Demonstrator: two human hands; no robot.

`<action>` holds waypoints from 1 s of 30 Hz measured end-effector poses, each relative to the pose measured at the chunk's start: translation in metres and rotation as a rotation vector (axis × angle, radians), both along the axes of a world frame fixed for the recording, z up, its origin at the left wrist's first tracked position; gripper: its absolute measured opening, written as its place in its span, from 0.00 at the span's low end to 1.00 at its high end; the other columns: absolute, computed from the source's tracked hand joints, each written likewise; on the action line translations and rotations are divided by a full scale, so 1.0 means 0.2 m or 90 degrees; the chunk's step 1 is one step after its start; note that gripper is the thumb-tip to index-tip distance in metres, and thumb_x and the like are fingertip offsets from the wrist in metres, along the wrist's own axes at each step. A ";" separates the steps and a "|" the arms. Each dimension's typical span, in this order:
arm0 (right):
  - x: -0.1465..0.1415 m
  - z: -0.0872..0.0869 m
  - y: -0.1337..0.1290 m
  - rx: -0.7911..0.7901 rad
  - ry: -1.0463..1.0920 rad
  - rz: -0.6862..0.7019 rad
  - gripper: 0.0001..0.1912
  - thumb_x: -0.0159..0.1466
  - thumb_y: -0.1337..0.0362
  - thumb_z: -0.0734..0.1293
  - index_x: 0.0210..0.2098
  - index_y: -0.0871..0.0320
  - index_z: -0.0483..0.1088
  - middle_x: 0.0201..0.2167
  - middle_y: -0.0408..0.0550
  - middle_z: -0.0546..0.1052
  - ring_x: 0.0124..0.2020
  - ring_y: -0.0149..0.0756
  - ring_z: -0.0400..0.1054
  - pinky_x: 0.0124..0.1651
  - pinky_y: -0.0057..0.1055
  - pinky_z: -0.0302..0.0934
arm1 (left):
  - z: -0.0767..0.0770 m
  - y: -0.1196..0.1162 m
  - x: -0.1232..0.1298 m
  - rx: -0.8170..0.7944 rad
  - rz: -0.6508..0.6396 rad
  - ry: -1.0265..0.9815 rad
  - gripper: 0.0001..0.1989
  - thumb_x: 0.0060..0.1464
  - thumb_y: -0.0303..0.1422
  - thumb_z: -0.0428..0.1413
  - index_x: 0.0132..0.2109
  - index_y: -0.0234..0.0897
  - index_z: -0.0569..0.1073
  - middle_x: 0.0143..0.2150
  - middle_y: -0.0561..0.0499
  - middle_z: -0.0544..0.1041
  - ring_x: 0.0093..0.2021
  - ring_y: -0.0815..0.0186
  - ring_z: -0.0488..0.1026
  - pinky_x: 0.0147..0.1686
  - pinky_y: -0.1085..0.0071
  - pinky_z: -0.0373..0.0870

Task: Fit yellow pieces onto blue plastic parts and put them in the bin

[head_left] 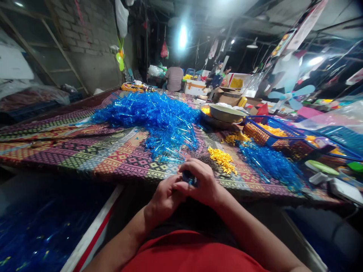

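My left hand [166, 196] and my right hand [203, 182] meet just in front of the table's near edge. The right fingers curl around a small blue plastic piece [190, 178], mostly hidden by the hand. The left fingers are closed against the right hand, and what they pinch is hidden. Just past my hands lie small yellow plastic parts [222, 159] and a heap of tiny dark bits [207, 160]. Farther back spreads a large pile of clear blue plastic pieces [154, 111]. A smaller blue pile [269, 162] lies to the right.
The table wears a patterned cloth [85, 155]. Metal bowls [227, 113] and a blue basket [283, 140] of yellow parts stand at the right, near a fan [289, 94]. Below the table at left, a white-edged box [93, 226] holds blue pieces. A person [174, 77] sits far back.
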State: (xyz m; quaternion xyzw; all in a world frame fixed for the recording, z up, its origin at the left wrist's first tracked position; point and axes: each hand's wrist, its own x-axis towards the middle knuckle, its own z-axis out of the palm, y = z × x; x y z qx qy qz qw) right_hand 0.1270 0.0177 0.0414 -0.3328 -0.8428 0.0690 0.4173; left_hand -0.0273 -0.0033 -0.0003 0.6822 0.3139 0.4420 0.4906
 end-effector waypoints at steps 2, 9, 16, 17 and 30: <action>0.04 -0.04 0.03 -0.098 0.029 0.021 0.20 0.55 0.53 0.69 0.40 0.61 0.69 0.31 0.49 0.73 0.30 0.33 0.67 0.33 0.29 0.63 | -0.02 0.02 -0.01 -0.117 -0.031 -0.007 0.08 0.53 0.35 0.52 0.33 0.33 0.68 0.25 0.53 0.68 0.23 0.72 0.65 0.23 0.77 0.62; 0.20 -0.05 0.03 -0.225 -0.033 0.210 0.22 0.61 0.64 0.65 0.55 0.51 0.63 0.51 0.52 0.68 0.52 0.38 0.63 0.49 0.35 0.62 | -0.12 0.09 -0.07 -0.493 -0.351 -0.189 0.14 0.50 0.37 0.53 0.39 0.28 0.69 0.23 0.51 0.71 0.14 0.68 0.69 0.09 0.79 0.58; 0.20 -0.03 -0.02 -0.248 -0.060 0.203 0.13 0.60 0.65 0.66 0.45 0.57 0.69 0.42 0.52 0.69 0.44 0.37 0.66 0.46 0.35 0.63 | -0.16 0.08 -0.06 -0.554 -0.449 -0.248 0.16 0.52 0.36 0.52 0.41 0.24 0.71 0.20 0.50 0.70 0.12 0.70 0.67 0.06 0.80 0.54; 0.20 -0.04 -0.02 -0.246 -0.060 0.204 0.12 0.60 0.65 0.66 0.45 0.57 0.69 0.41 0.51 0.69 0.43 0.36 0.66 0.45 0.34 0.63 | -0.16 0.07 -0.06 -0.549 -0.431 -0.238 0.16 0.52 0.36 0.51 0.40 0.25 0.71 0.20 0.51 0.70 0.11 0.71 0.67 0.06 0.80 0.53; 0.20 -0.08 0.07 -0.136 -0.162 0.133 0.16 0.62 0.62 0.65 0.50 0.53 0.67 0.48 0.54 0.70 0.52 0.42 0.62 0.54 0.45 0.57 | -0.02 0.08 -0.14 0.159 0.047 0.388 0.09 0.55 0.32 0.48 0.38 0.35 0.73 0.36 0.47 0.75 0.37 0.62 0.72 0.39 0.66 0.66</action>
